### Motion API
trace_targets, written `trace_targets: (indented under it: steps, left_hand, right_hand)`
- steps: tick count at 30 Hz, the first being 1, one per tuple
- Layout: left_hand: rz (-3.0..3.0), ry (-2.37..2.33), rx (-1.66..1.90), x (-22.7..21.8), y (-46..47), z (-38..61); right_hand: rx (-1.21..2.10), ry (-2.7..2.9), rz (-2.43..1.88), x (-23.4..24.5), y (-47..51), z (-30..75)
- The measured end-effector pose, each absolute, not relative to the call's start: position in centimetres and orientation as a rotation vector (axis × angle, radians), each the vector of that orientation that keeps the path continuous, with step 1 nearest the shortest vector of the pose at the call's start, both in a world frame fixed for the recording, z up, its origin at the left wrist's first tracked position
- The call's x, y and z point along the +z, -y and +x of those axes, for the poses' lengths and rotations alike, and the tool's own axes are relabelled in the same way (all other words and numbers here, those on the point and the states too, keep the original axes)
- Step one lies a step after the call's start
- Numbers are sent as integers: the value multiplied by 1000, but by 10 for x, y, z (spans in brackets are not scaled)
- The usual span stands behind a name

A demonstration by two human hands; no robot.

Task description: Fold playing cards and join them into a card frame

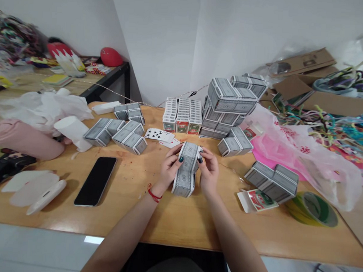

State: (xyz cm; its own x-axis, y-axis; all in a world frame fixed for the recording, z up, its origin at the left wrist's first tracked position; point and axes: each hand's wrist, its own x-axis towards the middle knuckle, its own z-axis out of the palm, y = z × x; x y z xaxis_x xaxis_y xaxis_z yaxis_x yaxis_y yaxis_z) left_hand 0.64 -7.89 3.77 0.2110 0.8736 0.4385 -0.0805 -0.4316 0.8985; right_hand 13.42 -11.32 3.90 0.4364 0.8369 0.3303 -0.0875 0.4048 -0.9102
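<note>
Between my two hands is a block folded from playing cards point(184, 182), grey patterned backs facing out. My left hand point(169, 167) closes on its left side, thumb on the upper part. From the right, my right hand point(208, 169) grips the same block near its top corner. Just beyond it lie loose playing cards point(159, 134), face up. Similar card blocks stand to the left point(129, 136) and right point(235, 142). Behind them rises a stack of card blocks point(231, 100), beside rows of boxed card decks point(182, 116).
A phone point(95, 181) lies at left, near a pink roll point(25, 139) and a white cup-like roll point(75, 132). At right are an opened card box point(258, 200), green tape point(313, 208), another card block point(272, 181) and a plastic bag point(307, 153).
</note>
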Motion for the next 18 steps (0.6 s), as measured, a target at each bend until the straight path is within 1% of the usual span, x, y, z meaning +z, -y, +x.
trace_targets:
  steps: [3,8,13,18]
  left_hand:
    - [1621,-789,1339,40,80,5]
    - [1626,-797,1331,42,81,6]
    - [1634,-796,1348,43,80,6]
    - [1639,-826,1329,43,79,4]
  right_hand:
    - [775,873,-930,40,112,137]
    - [779,867,-948,43,111,140]
    - [895,846,-909,40,110,141]
    - [898,850,-929,38,109,140]
